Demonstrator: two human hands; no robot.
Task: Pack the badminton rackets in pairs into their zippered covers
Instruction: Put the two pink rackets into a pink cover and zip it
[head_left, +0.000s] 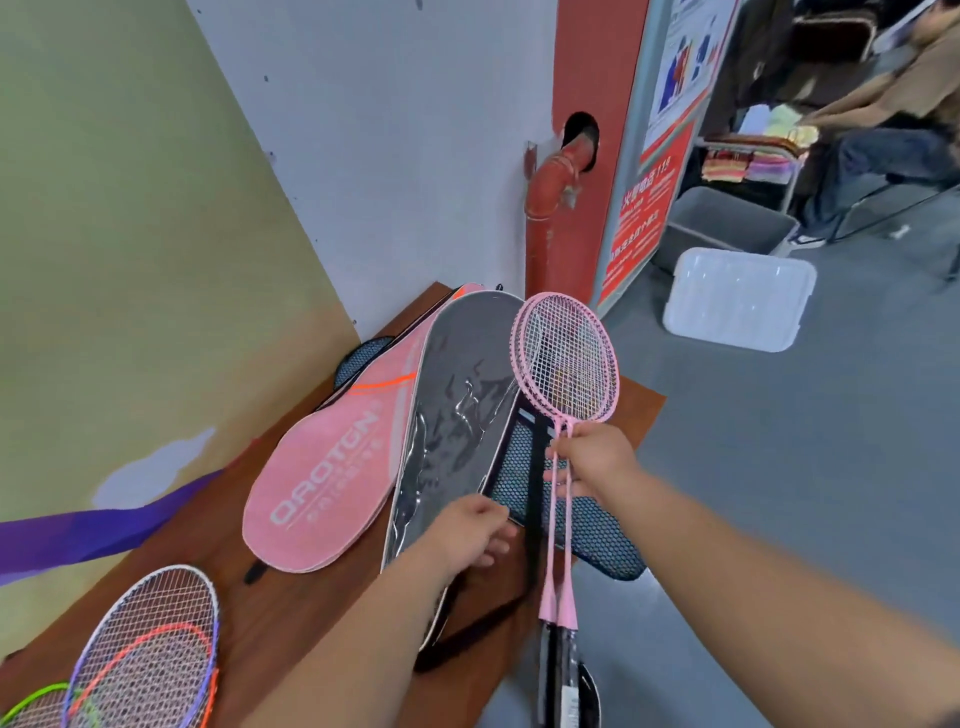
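My right hand (592, 460) grips two pink rackets (566, 358) together by their thin shafts, heads up and side by side, above the table's right edge. Their handles hang down past the edge. My left hand (475, 532) pinches the open edge of a grey and black zippered cover (457, 410) that lies flat on the wooden table (291, 618), its mesh side (524, 467) showing beneath. A stack of pink covers (332, 462) lies just left of it. At the near left corner lie several loose rackets (150, 654) with white, purple, orange and green frames.
A wall runs along the table's left and far side, with a red pipe (545, 208) at the far corner. On the grey floor to the right stand a clear plastic bin (737, 301) and a grey bin (722, 223). A seated person (878, 119) is at the far right.
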